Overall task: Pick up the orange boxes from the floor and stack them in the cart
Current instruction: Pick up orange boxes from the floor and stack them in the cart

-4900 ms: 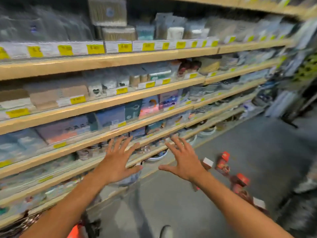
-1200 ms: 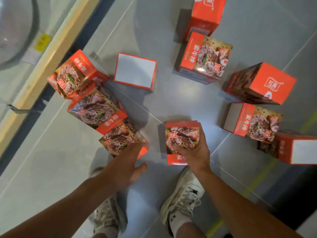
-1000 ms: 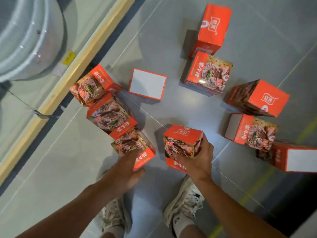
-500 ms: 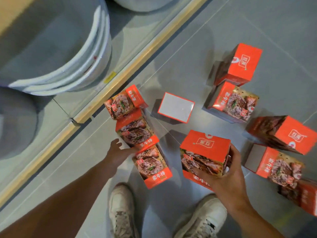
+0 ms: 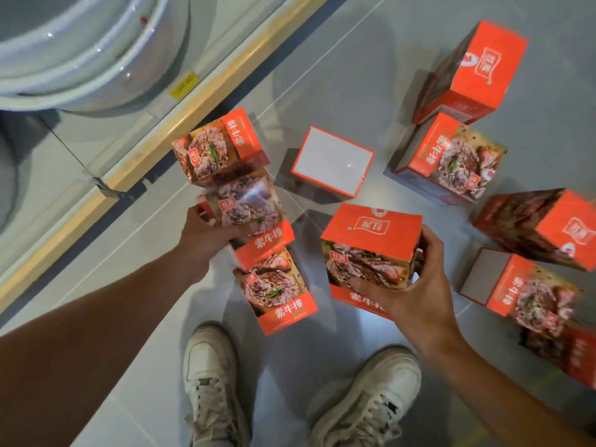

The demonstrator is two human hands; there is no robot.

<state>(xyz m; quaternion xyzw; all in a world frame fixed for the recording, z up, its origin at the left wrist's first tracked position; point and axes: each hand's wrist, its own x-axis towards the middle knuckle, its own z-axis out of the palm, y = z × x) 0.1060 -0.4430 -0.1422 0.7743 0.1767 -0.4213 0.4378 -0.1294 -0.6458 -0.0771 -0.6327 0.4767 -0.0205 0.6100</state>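
Note:
Several orange boxes printed with a meat picture lie scattered on the grey floor. My right hand (image 5: 416, 282) grips one orange box (image 5: 371, 243), held up off the floor with its orange top facing me. My left hand (image 5: 206, 235) is closed around the middle box (image 5: 248, 214) of a row of three on the left. A box (image 5: 219, 146) lies beyond it and another (image 5: 277, 288) nearer my feet. A box showing its white side (image 5: 332, 164) lies in the centre. More boxes (image 5: 451, 159) sit to the right. No cart is in view.
A low shelf with a wooden edge (image 5: 193, 104) runs diagonally at the left, holding stacked white basins (image 5: 80, 50). My two white shoes (image 5: 213, 382) stand on the floor tiles below the boxes. Boxes at the right (image 5: 541, 227) crowd the floor there.
My right hand has lifted its box higher and closer. My left hand has moved onto the middle box of the left row and closed on it. The view has dropped closer to the floor.

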